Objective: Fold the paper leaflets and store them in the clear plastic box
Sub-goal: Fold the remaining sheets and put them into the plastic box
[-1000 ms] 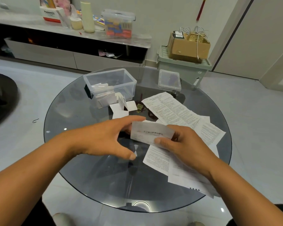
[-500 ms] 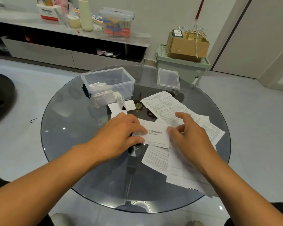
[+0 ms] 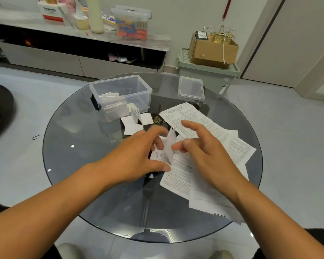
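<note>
several folded leaflets inside clear box.

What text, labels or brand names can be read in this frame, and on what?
"Panasonic": red-and-white box on the far counter.
Leaflets on the glass table: dense print, too small to read.
Label on the cardboard box: blurred, unreadable.
Gold marking on the dark item: unreadable.

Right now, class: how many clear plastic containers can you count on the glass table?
2. An open clear box at the far left holds folded leaflets. A smaller container, its lid on, stands at the far right beyond the unfolded sheets. Nothing seems to hide another.
</note>
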`<control>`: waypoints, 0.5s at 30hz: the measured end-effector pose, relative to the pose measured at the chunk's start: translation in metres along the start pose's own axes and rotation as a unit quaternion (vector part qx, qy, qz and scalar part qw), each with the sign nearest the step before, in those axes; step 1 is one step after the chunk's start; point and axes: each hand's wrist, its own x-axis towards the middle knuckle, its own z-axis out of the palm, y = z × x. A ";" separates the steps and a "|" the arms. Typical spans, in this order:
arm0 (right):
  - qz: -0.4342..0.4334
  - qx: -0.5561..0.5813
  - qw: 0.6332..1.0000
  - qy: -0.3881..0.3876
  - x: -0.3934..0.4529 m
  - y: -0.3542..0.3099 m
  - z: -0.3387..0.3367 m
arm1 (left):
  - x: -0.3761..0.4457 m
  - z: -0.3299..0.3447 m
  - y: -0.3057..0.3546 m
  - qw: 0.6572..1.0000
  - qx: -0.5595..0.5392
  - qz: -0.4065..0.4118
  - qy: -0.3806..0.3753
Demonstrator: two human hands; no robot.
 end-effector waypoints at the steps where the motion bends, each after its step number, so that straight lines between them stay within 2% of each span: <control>1: -0.004 -0.016 1.000 -0.020 -0.001 0.000 0.001 | -0.001 -0.002 0.000 1.000 -0.022 -0.008 -0.001; 4: -0.007 -0.063 0.996 -0.061 -0.003 0.001 0.006 | -0.003 -0.006 -0.001 1.000 -0.029 0.001 -0.003; 9: 0.002 -0.089 0.992 -0.091 0.001 0.004 0.002 | 0.001 -0.004 -0.014 0.994 0.082 0.076 0.014; 11: -0.003 -0.107 0.989 -0.102 0.001 0.007 0.002 | 0.002 -0.001 -0.018 0.990 0.090 0.101 0.029; 13: -0.011 -0.116 0.989 -0.092 0.001 0.008 0.002 | 0.003 -0.003 -0.020 0.993 0.073 0.095 0.022; 15: -0.023 -0.118 0.991 -0.066 0.002 0.009 0.004 | 0.002 -0.007 -0.021 0.995 0.061 0.078 -0.021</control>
